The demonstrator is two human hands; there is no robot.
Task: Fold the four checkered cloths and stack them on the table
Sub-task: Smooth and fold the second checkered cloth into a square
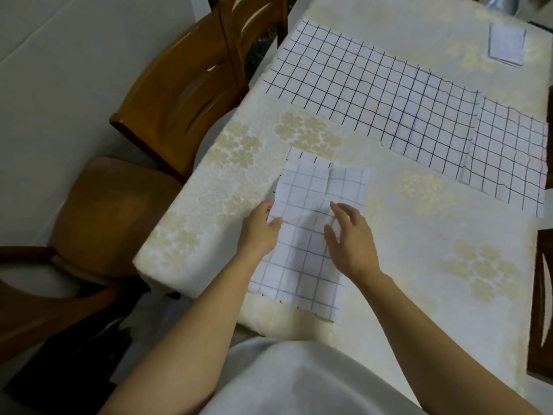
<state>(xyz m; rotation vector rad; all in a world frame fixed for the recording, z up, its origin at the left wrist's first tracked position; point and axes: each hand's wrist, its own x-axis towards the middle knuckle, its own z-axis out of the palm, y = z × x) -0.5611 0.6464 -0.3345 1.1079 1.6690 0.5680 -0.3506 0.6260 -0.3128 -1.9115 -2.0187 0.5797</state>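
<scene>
Near folded white cloth (314, 235): faint, thin blue-grey grid, with black dashes along its edges. Long flat white cloth (359, 88) and right-hand flat white cloth (508, 163): bold black check lines, large squares. Glossy cream table cover (449, 235) carries pale gold flower clusters; curved-back wooden chairs (179, 94) orange-brown; smooth floor (59, 70) pale grey.

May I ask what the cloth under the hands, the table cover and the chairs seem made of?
The checkered cloth looks like thin matte woven fabric, probably cotton: soft creases, frayed edges. The table cover seems a cream textile, possibly jacquard: tone-on-tone floral pattern. The chairs look like varnished wood: glossy orange-brown.
</scene>
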